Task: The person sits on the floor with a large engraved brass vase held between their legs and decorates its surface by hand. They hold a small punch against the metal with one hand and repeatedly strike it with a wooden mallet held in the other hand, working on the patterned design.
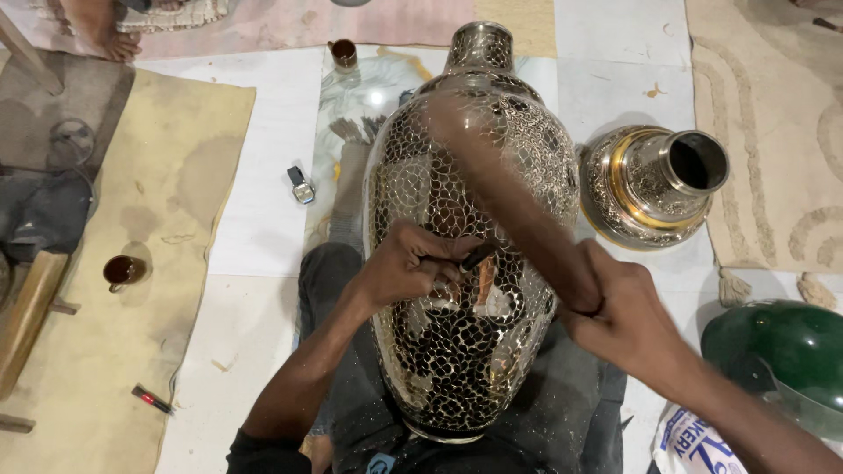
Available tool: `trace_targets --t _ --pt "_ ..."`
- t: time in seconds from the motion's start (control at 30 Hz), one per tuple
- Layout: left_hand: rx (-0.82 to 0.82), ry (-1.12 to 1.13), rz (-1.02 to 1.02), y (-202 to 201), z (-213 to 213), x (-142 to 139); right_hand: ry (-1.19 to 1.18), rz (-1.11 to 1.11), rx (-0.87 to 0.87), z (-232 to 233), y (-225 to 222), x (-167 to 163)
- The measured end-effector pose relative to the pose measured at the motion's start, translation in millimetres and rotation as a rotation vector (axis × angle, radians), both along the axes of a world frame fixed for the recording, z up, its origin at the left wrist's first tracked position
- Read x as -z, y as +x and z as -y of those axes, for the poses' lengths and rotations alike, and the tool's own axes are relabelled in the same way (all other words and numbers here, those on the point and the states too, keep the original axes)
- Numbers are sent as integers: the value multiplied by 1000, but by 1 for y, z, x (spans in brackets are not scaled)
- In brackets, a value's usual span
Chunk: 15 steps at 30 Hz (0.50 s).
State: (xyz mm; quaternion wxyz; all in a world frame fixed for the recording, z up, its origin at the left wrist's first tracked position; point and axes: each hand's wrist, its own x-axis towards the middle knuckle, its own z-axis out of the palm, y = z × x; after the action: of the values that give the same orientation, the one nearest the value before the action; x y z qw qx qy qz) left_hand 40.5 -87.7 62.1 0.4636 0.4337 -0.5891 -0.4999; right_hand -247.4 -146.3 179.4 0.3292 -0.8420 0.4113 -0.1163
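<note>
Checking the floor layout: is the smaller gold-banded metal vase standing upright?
No. The smaller gold-banded metal vase lies on its side beside the large patterned metal vase, its mouth facing right.

1. The large metal vase (465, 263) was silvery with a dark crackle pattern (netlike all over).
2. The smaller vase (645, 184) was silver, gold-banded.
3. The glass lampshade (781, 347) was green.

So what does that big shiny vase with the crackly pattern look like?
The big shiny metal vase lies on its side across the person's lap, narrow neck pointing away. A net of dark, crackle-like cells covers its silvery body. The left hand presses a thin tool against it, while the right hand swings a blurred stick above.
</note>
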Motion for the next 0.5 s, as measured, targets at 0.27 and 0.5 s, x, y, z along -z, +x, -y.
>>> trace_targets --t 0.27,0.5 --pt "53 -184 -71 1 4 5 49 -30 69 1 5 1" --pt "88 -121 -1 3 7 4 -65 64 75 -3 5 -3"
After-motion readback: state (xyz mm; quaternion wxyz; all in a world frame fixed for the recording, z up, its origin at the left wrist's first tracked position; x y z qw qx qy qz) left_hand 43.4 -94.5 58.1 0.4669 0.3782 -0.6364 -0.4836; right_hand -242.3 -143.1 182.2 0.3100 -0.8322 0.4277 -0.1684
